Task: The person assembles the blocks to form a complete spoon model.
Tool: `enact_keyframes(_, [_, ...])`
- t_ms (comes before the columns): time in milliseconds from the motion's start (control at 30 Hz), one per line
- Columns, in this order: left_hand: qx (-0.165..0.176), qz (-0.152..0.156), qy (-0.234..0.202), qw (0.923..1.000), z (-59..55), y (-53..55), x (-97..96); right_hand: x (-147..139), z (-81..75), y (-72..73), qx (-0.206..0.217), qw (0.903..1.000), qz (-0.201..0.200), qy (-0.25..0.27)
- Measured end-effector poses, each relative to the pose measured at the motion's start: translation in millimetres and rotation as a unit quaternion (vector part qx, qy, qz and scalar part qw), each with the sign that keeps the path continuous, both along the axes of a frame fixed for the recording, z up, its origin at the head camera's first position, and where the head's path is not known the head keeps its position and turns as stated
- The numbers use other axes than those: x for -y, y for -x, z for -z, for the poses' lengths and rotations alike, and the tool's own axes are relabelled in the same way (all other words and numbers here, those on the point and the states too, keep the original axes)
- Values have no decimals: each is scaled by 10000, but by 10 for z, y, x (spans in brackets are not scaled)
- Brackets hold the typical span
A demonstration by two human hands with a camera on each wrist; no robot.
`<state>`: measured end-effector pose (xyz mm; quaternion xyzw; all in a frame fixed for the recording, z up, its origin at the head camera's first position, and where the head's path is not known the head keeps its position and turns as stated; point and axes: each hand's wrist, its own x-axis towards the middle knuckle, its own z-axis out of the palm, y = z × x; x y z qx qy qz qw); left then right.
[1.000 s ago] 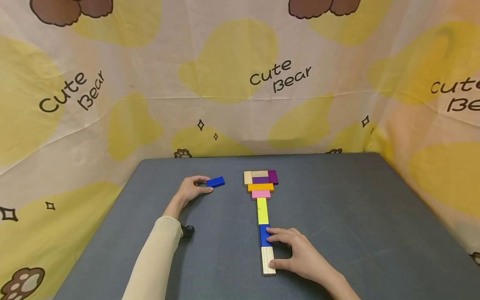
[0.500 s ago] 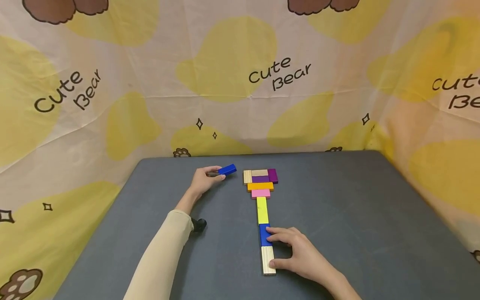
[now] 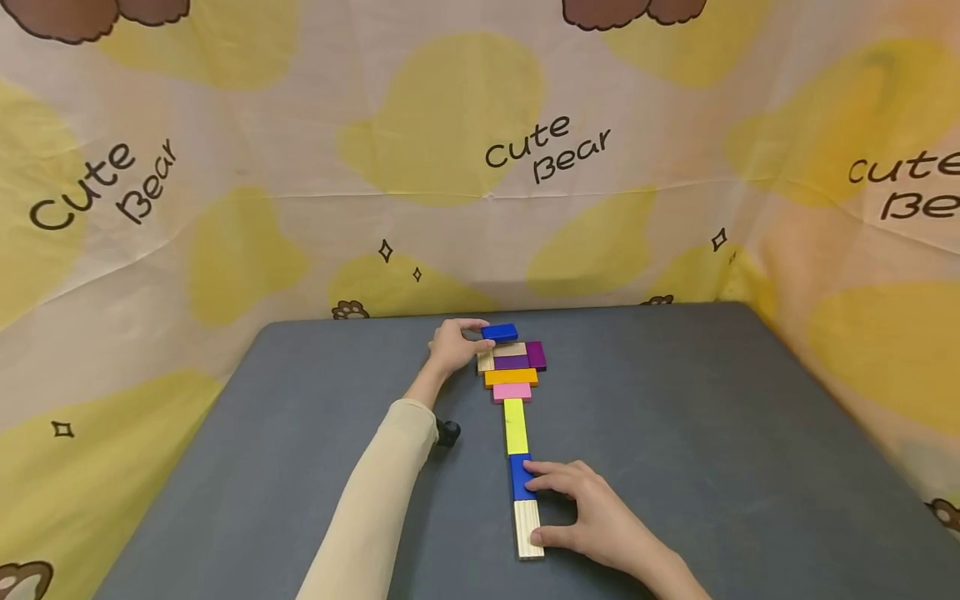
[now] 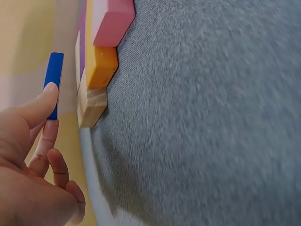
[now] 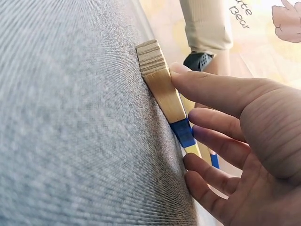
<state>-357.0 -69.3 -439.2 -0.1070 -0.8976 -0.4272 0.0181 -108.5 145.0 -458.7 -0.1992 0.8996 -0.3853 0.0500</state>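
My left hand (image 3: 455,346) pinches a blue block (image 3: 500,332) between thumb and fingers, raised just behind the far end of a line of flat wooden blocks. That end has a plain block (image 3: 510,349), two purple blocks, an orange block (image 3: 511,377) and a pink block (image 3: 512,392). A yellow-green block (image 3: 516,425), a second blue block (image 3: 518,479) and a plain wood block (image 3: 527,527) run end to end toward me. My right hand (image 3: 600,517) rests beside this stem, its thumb touching the plain block and its fingertips on the second blue one.
The blocks lie on a dark grey tabletop (image 3: 690,433). Behind it and along its sides hangs a cream and yellow printed cloth (image 3: 450,125). A small black device (image 3: 447,433) is strapped at my left wrist.
My left hand has carried the blue block rightward and away from me, from left of the line to just behind its far end. My right hand stays at the stem.
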Motion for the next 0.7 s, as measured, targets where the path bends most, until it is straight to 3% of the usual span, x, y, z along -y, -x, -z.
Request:
enact_keyframes(167, [-42, -147, 145, 9998, 33, 30, -80, 5, -16, -1, 118, 9999, -25, 36])
enact_keyframes(400, [234, -445, 56, 9987, 58, 57, -105, 18, -13, 5, 190, 9998, 5, -75])
enact_keyframes(700, [486, -146, 2, 9987, 72, 45, -102, 25, -20, 14, 299, 9994, 46, -178])
